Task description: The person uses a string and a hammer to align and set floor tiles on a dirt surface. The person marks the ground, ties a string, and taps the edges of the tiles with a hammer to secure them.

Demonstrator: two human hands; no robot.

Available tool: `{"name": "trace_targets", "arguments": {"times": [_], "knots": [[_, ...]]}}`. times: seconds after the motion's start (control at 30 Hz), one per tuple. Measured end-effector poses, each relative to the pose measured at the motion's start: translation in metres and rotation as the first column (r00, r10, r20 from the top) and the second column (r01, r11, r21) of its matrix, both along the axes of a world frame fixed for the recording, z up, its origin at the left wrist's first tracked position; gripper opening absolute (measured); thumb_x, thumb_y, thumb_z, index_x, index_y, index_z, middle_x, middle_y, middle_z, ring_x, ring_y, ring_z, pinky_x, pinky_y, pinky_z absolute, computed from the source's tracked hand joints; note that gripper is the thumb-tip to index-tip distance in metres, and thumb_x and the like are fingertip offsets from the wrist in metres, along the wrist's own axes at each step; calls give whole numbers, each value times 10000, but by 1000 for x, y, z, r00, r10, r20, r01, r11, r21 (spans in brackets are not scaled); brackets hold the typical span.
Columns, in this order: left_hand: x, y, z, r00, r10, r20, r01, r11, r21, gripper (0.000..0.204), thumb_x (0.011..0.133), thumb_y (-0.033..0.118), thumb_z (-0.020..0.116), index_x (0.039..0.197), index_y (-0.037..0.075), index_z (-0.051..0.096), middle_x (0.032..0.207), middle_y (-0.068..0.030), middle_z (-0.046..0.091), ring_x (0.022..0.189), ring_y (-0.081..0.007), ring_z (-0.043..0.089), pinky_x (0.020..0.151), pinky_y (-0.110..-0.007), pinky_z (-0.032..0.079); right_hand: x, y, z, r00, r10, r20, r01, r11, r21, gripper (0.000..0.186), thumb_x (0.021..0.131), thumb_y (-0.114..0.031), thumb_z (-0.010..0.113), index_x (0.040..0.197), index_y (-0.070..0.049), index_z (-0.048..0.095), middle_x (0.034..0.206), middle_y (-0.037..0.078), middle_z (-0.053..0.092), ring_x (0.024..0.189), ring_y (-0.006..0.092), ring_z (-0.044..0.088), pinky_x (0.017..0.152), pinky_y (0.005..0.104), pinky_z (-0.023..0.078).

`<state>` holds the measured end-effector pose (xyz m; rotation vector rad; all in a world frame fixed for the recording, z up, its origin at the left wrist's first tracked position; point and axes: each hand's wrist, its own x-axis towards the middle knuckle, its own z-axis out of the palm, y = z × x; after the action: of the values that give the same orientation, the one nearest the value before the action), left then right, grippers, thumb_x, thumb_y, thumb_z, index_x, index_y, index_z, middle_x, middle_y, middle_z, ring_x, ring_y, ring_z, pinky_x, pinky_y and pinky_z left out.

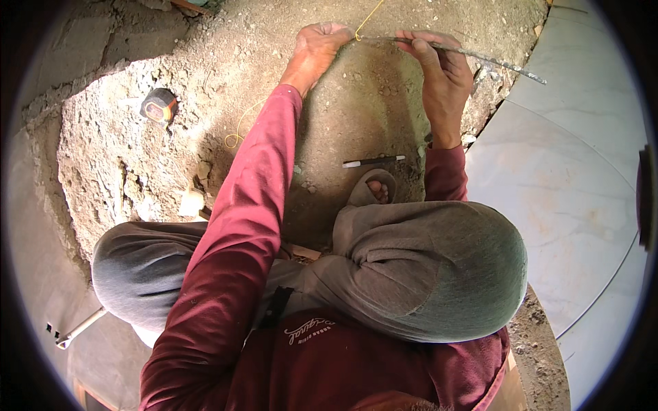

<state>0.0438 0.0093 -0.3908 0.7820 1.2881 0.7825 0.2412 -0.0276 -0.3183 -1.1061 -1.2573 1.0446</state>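
Note:
At the top centre, my left hand (317, 55) pinches a thin yellow string (367, 20) at the near end of a long, rough, speckled metal rod (500, 63). My right hand (441, 82) is closed on the rod farther right, fingers curled around it, while the rod extends beyond it toward the right. Part of the string runs down behind my left forearm to a loop on the dirt. An orange and black tape measure (159, 106) lies left of that forearm. A black and white marker (373, 162) rests on the dirt below my hands, just above my sandalled foot (377, 188).
I crouch on rough dirt (349, 103). Large pale grey tiles (562, 151) cover the right side, with a dark object at their far edge. Smooth concrete (41, 205) borders the broken ground on the left. A pale pipe (82, 325) juts out at lower left.

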Motion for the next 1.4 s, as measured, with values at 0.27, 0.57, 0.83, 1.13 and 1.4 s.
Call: {"name": "trace_targets", "arguments": {"times": [0.27,0.57,0.83,1.13,1.4], "knots": [[-1,-2,4,1000,17,12,-17,1000,8,190,931,210,720,970,27,751,805,3,687,668,-73,575,610,-223,461,-5,0,0,1000,4,2,-4,1000,3,107,985,-54,646,1067,4,683,1074,92,724,925,138,693,848,253,540],[3,0,6,999,34,15,-34,999,20,181,919,216,739,964,41,748,742,20,652,574,-52,520,519,-223,414,-4,2,-8,999,13,35,-14,999,37,103,975,-45,655,1063,-5,693,1064,78,720,922,135,685,838,250,533],[3,-2,13,989,141,53,-136,988,-77,158,927,206,726,936,48,731,683,43,598,501,-47,458,456,-224,361,-3,-2,-12,982,37,183,-54,995,89,122,968,-23,650,1083,6,678,1098,106,690,1022,200,675,899,312,548],[-4,5,-14,978,125,169,-117,991,-60,187,967,149,669,1056,-15,670,930,-43,681,754,-112,622,701,-238,499,-11,-18,-5,956,14,293,-5,999,-32,183,972,-78,589,1084,-28,724,1114,119,724,1024,240,681,920,367,530],[5,0,-6,976,183,122,-185,983,9,246,986,199,670,1086,-25,646,919,-83,701,782,-132,639,734,-261,521,-16,-14,5,883,124,453,-211,967,146,222,886,89,633,1049,-49,695,1132,100,690,1111,259,669,934,329,531]]}}
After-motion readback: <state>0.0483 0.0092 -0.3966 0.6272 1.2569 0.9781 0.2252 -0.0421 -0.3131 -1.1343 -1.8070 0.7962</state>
